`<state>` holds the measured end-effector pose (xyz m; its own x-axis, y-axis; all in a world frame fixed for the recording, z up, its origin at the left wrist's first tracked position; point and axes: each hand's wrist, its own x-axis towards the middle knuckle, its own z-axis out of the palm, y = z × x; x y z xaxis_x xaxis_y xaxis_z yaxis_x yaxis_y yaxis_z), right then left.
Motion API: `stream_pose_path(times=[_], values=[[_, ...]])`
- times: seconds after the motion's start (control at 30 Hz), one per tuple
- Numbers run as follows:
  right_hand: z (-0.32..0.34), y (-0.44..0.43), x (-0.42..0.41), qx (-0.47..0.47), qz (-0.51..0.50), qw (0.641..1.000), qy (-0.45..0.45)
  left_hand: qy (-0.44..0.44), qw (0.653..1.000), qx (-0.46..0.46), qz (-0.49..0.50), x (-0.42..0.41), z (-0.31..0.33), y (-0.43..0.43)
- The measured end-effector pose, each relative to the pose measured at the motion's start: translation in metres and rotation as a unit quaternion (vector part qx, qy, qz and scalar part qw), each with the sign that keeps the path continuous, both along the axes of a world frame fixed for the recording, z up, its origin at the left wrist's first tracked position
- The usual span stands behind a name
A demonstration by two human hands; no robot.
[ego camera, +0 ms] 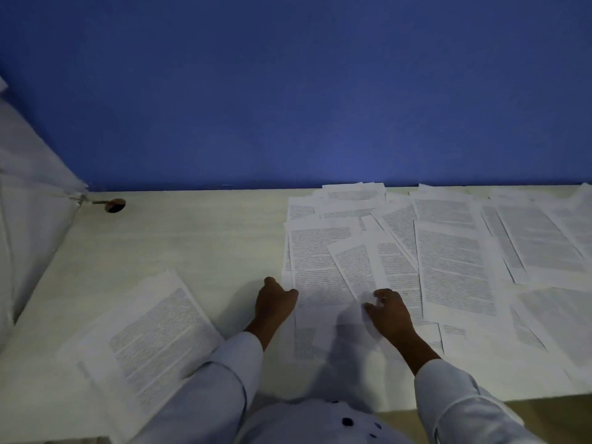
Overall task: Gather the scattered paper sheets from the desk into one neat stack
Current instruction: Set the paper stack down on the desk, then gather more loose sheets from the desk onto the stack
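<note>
Several printed paper sheets [448,257] lie scattered and overlapping over the right half of the pale desk [179,238]. A rough stack of sheets [150,344] sits at the front left, askew, under my left sleeve. My left hand [275,302] rests at the left edge of a printed sheet [317,267], its fingers touching that edge. My right hand [389,312] has its fingers curled and pinches the lower corner of a slanted sheet [355,267] that lies on top of the others.
A blue wall [288,91] rises right behind the desk. A round cable hole [114,205] is at the back left. A white cloth-like surface [28,200] borders the desk's left side. The desk's front edge runs under my arms.
</note>
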<state>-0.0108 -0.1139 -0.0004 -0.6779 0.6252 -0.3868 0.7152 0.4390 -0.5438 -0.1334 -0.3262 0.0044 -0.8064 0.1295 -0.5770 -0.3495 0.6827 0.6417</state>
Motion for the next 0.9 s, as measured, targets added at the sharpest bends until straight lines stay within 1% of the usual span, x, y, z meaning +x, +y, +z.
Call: stream_pose_path(times=[0.13, 0.23, 0.33, 0.43, 0.5, 0.6, 0.73, 0.9], values=[[0.001, 0.011, 0.004, 0.025, 0.050, 0.998, 0.012, -0.007, 0.998, -0.014, 0.057, -0.010, 0.003, 0.024], [-0.002, 0.019, 0.006, 0.028, 0.068, 0.997, 0.025, -0.029, 0.994, 0.031, 0.097, -0.015, 0.001, 0.034], [-0.007, 0.022, 0.009, 0.021, 0.076, 0.997, 0.014, -0.054, 0.985, 0.099, 0.134, -0.019, -0.007, 0.039], [-0.010, 0.017, 0.013, 0.040, 0.109, 0.993, 0.018, -0.041, 0.979, 0.123, 0.156, -0.021, -0.012, 0.039], [-0.014, 0.010, 0.019, 0.089, 0.138, 0.986, 0.017, -0.029, 0.977, 0.135, 0.161, -0.022, -0.015, 0.039], [-0.023, 0.001, 0.029, 0.156, 0.164, 0.974, -0.028, -0.042, 0.975, 0.159, 0.152, -0.024, -0.019, 0.037], [-0.033, 0.004, 0.033, 0.184, 0.178, 0.966, -0.043, -0.046, 0.980, 0.145, 0.126, -0.026, -0.024, 0.037], [-0.027, 0.010, 0.026, 0.169, 0.165, 0.970, -0.059, -0.063, 0.974, 0.171, 0.134, -0.027, -0.030, 0.032]])
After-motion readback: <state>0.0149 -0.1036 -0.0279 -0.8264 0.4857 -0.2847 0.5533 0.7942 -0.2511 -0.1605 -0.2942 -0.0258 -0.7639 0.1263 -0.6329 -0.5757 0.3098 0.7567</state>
